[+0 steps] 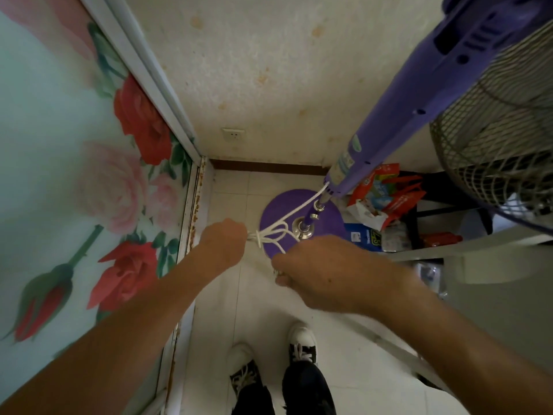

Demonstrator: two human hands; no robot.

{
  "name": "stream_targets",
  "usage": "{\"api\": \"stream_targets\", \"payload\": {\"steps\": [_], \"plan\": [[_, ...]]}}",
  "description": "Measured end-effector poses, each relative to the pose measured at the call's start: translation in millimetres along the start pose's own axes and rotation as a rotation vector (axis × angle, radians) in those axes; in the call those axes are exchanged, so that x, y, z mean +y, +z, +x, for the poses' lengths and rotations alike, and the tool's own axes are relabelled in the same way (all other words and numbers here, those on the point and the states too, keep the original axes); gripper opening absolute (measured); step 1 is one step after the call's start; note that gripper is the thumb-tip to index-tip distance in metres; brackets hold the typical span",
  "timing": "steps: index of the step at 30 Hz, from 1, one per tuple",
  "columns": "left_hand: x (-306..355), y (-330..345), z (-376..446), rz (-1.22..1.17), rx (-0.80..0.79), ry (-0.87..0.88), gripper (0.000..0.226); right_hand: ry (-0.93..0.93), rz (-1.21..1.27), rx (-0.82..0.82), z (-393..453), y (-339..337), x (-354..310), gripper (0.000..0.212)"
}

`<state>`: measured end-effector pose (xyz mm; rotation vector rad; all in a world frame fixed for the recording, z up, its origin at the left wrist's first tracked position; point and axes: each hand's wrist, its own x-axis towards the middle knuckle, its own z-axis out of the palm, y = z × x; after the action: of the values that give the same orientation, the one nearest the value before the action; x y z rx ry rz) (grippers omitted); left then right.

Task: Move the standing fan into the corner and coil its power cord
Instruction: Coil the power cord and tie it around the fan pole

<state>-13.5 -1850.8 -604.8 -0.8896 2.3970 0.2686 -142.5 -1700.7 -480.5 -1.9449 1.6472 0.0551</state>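
We have the fan [419,94] standing in the far corner, its purple base [329,223] on the tiles near the wall socket [233,134]. Our left hand [223,241] grips a bundle of loops of the white cord [279,232], fingers curled round it; our right hand [317,271] is closed on the cord just near of the base, apart from the left hand. The cord runs up from the loops to the pole.

We judge the main risk to be tension: the cord is anchored at the pole, so a hard pull on the loops could rock or tip the fan, which leans tall over a small base. Loose loops could also slip out of our left grip and unravel, or snag on the pole's metal collar [302,230].

Right of the base, red bags [398,199] sit bunched together; printed packets show inside, but we cannot tell what they are.
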Motion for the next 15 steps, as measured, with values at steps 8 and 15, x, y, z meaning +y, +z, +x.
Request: {"api": "stream_targets", "payload": {"steps": [8, 15], "plan": [[-4.0, -6.4, -6.1, -0.051, 0.159, 0.408, 0.02, 0.077, -0.103, 0.356, 101.2, -39.8, 91.5, 0.022], [-15.7, -6.2, -2.5, -0.216, 0.403, 0.523, 0.015, 0.343, 0.128, -0.322, 146.7, 26.7, 112.0, 0.021]]}}
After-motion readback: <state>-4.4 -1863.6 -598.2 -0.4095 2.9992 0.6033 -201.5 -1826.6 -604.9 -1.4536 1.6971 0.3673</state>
